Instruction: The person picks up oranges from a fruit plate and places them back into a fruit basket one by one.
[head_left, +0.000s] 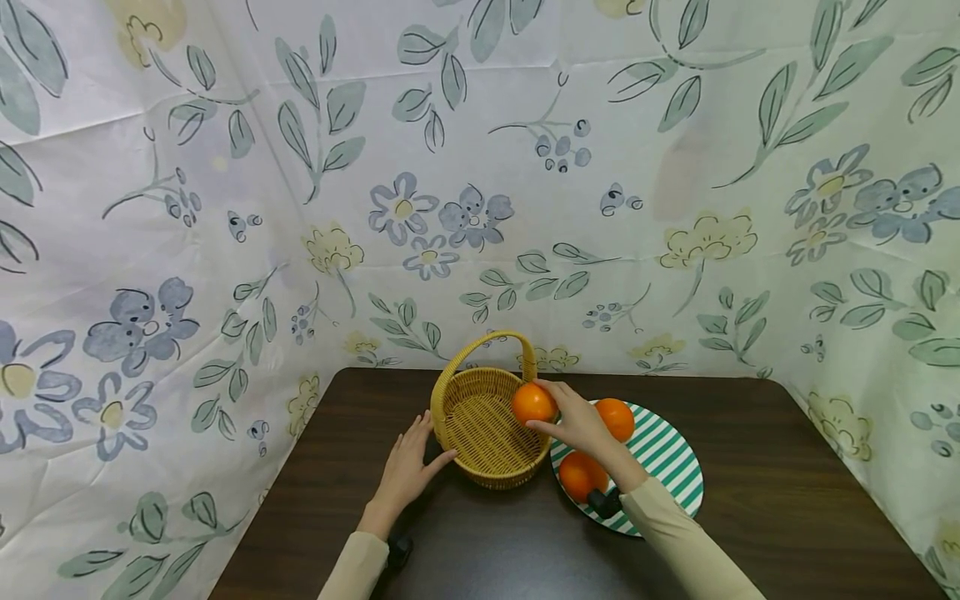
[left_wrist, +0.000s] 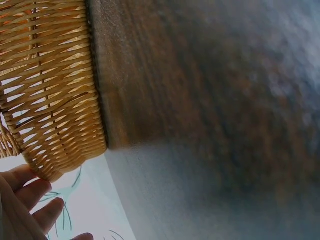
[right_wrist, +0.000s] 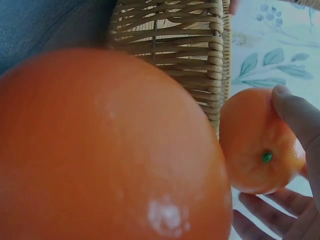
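Observation:
My right hand (head_left: 579, 421) holds an orange (head_left: 533, 403) between thumb and fingers at the right rim of a wicker basket (head_left: 491, 477) with a tall arched handle. In the right wrist view that orange (right_wrist: 260, 142) shows a green stem spot. My left hand (head_left: 408, 465) rests against the basket's left side, its fingers fairly straight; the left wrist view has the fingertips (left_wrist: 42, 192) right at the basket's weave. Two more oranges, one at the back (head_left: 616, 419) and one in front (head_left: 582, 477), sit on a green-and-white striped plate (head_left: 678, 467) under my right forearm.
The dark wooden table (head_left: 772, 483) holds the basket and the plate side by side. Behind it and at both sides hangs a white cloth (head_left: 525, 225) printed with leaves and flowers. A near orange (right_wrist: 115, 150) fills much of the right wrist view.

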